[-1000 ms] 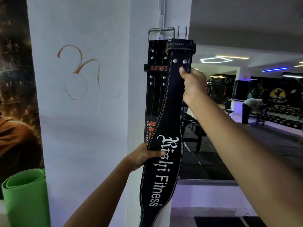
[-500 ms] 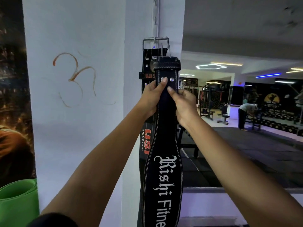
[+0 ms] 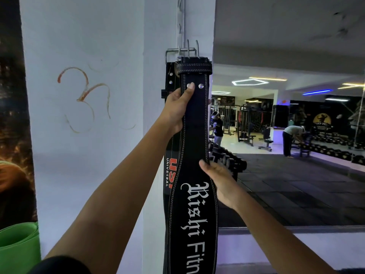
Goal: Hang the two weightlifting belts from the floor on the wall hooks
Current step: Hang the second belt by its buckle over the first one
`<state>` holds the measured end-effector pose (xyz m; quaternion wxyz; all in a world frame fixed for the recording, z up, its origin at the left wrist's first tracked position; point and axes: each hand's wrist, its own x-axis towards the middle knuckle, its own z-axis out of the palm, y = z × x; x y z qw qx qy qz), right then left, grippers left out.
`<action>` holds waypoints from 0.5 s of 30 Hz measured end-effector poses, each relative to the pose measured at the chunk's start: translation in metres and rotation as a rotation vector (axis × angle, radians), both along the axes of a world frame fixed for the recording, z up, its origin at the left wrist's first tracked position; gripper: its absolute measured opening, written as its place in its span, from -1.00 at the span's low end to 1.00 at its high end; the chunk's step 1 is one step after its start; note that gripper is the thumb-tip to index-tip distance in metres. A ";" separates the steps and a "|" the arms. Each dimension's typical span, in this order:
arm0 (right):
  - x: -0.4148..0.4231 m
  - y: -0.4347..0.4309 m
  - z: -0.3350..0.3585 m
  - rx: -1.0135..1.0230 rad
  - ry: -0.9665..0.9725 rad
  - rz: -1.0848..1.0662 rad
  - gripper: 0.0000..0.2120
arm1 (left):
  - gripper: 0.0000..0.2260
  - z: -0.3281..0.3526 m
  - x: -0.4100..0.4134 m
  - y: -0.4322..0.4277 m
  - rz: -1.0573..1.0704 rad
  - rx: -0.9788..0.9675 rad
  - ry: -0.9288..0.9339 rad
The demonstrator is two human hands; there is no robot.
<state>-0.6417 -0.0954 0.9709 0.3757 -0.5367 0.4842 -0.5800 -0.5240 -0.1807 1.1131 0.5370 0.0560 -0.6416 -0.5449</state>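
A black belt lettered "Rishi Fitness" point(image 3: 195, 135) hangs down the edge of the white pillar, its buckle prongs sticking up at the top. My left hand point(image 3: 177, 109) grips its narrow upper strap just under the two rivets. My right hand point(image 3: 219, 182) touches the belt's right edge lower down, fingers behind it. Behind it hangs a second black belt marked "USI" point(image 3: 170, 171), its metal buckle point(image 3: 173, 51) at a wall hook on the pillar. I cannot tell whether the front belt's buckle is on a hook.
The white pillar point(image 3: 88, 155) carries a red painted mark. A rolled green mat point(image 3: 17, 248) stands at lower left. To the right a mirror wall point(image 3: 296, 135) shows dumbbell racks, machines and people in the gym.
My right hand has dropped from the upper strap to the belt's right edge lower down. My left hand stays on the upper strap and the belt's top sits slightly higher against the buckle behind.
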 end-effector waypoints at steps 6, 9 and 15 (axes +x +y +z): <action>-0.014 0.000 -0.046 0.150 -0.020 0.089 -0.68 | -0.80 -0.007 0.004 -0.004 -0.025 0.018 0.033; -0.013 -0.003 -0.034 0.070 -0.061 0.089 -0.83 | -0.77 -0.003 0.006 -0.004 -0.018 0.004 0.048; -0.021 -0.003 -0.059 0.159 -0.011 0.083 -0.69 | -0.78 0.008 0.011 -0.002 -0.009 -0.028 0.065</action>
